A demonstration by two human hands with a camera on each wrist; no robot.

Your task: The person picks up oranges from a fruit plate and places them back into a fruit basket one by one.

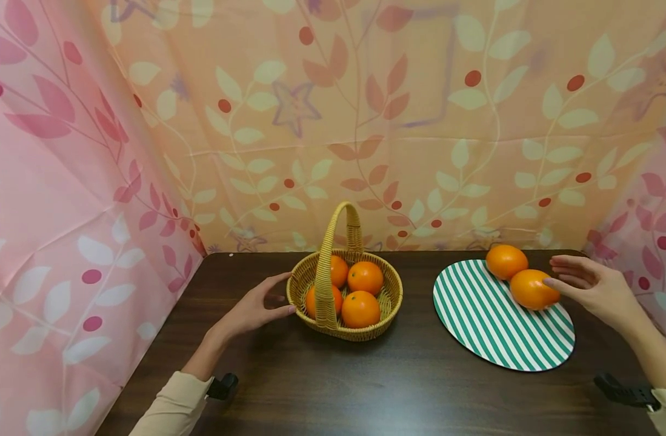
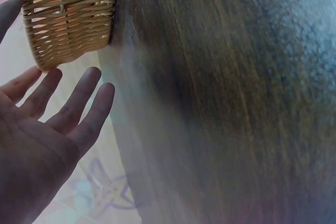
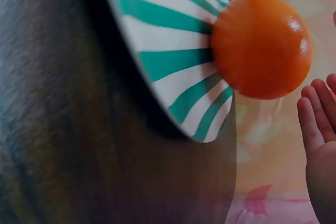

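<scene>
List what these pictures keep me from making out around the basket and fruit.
Head view: the handle of the basket covers the middle of the front-left orange.
Left wrist view: the top edge crops the basket; its weave obscures the fruit.
Right wrist view: the top edge cuts off the striped mat.
Whether the right grip touches the nearer orange: its thumb overlaps it in the head view, and the right wrist view's edge crops the grip.

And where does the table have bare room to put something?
Bare table lies between the basket and striped mat, and in front of both. Crowded: the basket's left edge, with the left hand there, and the mat's back right, with two orange fruits and the right hand.
</scene>
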